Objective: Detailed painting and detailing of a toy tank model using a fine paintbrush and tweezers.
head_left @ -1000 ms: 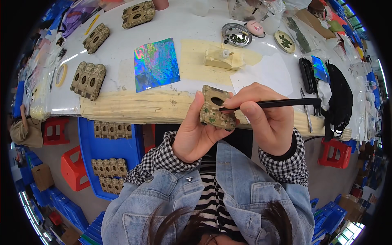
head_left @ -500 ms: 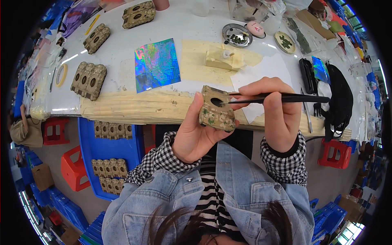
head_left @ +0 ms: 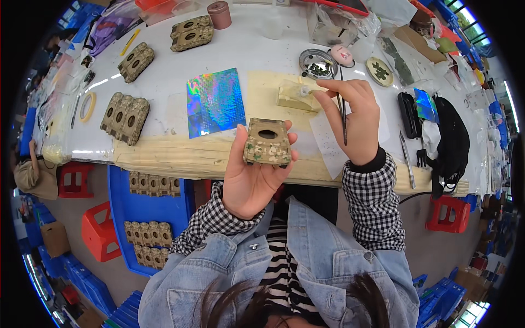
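Observation:
My left hand grips a small camouflage-painted model tank hull with a dark round hole in its top. Over the table to the right, my right hand keeps a pair of dark tweezers tucked between its fingers, tips pointing toward me. The thumb and forefinger of that hand come together beside a small white cup on a cream block. Whether they pinch something small there I cannot make out. A shiny holographic sheet lies left of the block.
More camouflage hulls sit at the table's left, others in a blue tray below. A round metal dish holds small green parts, near an oval dish. A metal tool and black strapped item lie right. Red stools stand below.
My right hand has moved away from the hull, up to the white cup, and the tweezers have swung from level to upright. My left hand has shifted slightly left, with the hull turned more upright.

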Action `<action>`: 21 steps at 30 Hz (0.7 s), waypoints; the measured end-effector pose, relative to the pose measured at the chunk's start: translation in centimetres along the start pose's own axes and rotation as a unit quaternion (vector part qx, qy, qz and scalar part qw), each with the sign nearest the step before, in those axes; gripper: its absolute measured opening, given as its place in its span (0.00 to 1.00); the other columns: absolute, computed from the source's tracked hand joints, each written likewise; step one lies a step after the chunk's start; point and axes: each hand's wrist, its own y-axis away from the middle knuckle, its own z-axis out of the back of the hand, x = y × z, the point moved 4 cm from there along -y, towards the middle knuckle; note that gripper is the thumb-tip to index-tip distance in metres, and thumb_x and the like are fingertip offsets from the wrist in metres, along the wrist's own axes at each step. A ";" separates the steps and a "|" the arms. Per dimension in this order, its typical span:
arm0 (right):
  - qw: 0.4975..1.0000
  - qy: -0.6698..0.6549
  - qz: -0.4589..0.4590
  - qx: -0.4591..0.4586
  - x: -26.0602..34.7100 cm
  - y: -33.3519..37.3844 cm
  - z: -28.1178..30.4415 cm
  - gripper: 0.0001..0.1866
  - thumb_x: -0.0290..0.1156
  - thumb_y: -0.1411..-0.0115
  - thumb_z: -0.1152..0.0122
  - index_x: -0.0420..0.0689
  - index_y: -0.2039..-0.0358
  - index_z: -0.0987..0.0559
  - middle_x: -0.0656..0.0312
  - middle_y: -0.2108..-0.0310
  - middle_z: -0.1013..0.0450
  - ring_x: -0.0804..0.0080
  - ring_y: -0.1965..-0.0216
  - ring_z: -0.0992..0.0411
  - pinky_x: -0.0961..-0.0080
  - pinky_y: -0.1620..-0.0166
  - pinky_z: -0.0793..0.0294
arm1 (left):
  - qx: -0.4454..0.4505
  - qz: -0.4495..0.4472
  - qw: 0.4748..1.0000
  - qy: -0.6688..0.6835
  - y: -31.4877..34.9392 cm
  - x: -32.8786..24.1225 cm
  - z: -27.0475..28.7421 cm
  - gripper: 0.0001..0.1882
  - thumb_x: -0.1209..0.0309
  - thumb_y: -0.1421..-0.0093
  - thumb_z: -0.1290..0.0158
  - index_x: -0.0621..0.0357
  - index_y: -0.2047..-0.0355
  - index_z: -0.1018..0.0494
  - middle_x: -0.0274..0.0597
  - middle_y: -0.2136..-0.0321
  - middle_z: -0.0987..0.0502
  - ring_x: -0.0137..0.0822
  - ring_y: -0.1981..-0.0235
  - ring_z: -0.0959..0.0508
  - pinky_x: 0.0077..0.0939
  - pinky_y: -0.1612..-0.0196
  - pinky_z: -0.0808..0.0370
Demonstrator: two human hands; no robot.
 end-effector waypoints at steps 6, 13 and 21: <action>1.000 -0.003 0.016 0.004 -0.2 -0.2 -1.1 0.07 0.25 0.50 0.34 0.41 0.69 0.19 0.61 0.76 0.25 0.66 0.69 0.31 0.73 0.65 0.31 | -0.004 -0.004 1.000 0.016 -0.2 0.0 0.0 0.36 0.46 0.33 0.65 0.69 0.40 0.46 0.55 0.50 0.30 0.47 0.51 0.25 0.32 0.48 0.24; 0.998 -0.032 0.027 -0.048 0.6 -0.7 0.2 0.05 0.23 0.52 0.32 0.41 0.72 0.19 0.61 0.76 0.25 0.66 0.71 0.31 0.74 0.66 0.31 | 0.032 0.004 0.998 0.053 0.0 0.1 0.6 0.42 0.46 0.34 0.62 0.71 0.37 0.57 0.61 0.46 0.37 0.50 0.48 0.29 0.34 0.45 0.26; 0.965 -0.258 -0.050 0.024 5.0 1.0 2.8 0.05 0.20 0.47 0.37 0.38 0.69 0.22 0.60 0.74 0.27 0.73 0.71 0.31 0.80 0.67 0.32 | -0.012 0.004 1.000 0.021 0.1 0.8 -0.1 0.37 0.44 0.34 0.65 0.68 0.40 0.45 0.54 0.50 0.31 0.46 0.51 0.26 0.31 0.48 0.24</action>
